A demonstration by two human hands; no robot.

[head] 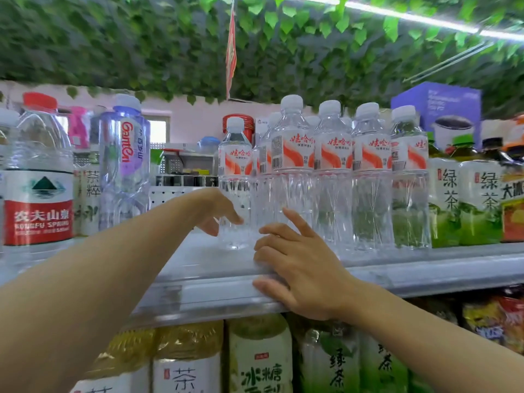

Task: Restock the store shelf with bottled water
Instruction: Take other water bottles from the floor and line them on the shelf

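The person is reaching both hands up to the shelf, where a row of small water bottles is standing upright, caps up. The left hand is hovering with fingers loosely spread, holding nothing, touching or nearly touching the leftmost bottle, which is standing just ahead of its fingertips and slightly apart from the row. The right hand is resting relaxed on the shelf edge, gripping nothing, with the row directly beyond it. The left hand looks nearer to that lone bottle, likely nudging it rightward.
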